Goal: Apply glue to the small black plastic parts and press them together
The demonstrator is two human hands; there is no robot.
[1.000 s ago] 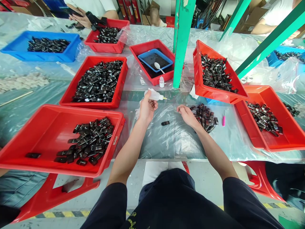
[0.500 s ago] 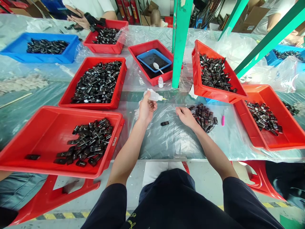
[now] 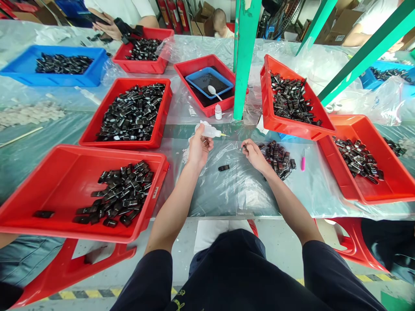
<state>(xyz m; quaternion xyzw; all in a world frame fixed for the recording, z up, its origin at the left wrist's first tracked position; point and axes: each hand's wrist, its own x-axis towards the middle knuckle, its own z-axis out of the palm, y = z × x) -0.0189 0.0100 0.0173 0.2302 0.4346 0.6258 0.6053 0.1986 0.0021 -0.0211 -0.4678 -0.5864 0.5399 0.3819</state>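
My left hand (image 3: 200, 147) is closed round a white squeeze bottle (image 3: 209, 131) whose thin needle tip points right. To the right, my right hand (image 3: 253, 154) pinches a small dark piece (image 3: 244, 147), mostly covered by the fingers. It looks like the glossy black parts in the pile (image 3: 280, 160) just beyond that wrist. Between my forearms, one black part (image 3: 223, 167) lies alone on the plastic-covered table (image 3: 223, 194). A pink-handled screwdriver-like tool (image 3: 303, 163) rests right of the pile.
Red bins of black parts flank me, a near-left bin (image 3: 48, 181) and a right bin (image 3: 389, 172) among them. A green post (image 3: 244, 60) rises behind a small white bottle (image 3: 218, 112). Across the table, a person's hand (image 3: 112, 29) holds a phone.
My right hand has turned, and the small dark piece now shows at its fingertips. My left hand keeps the bottle in nearly the same place.
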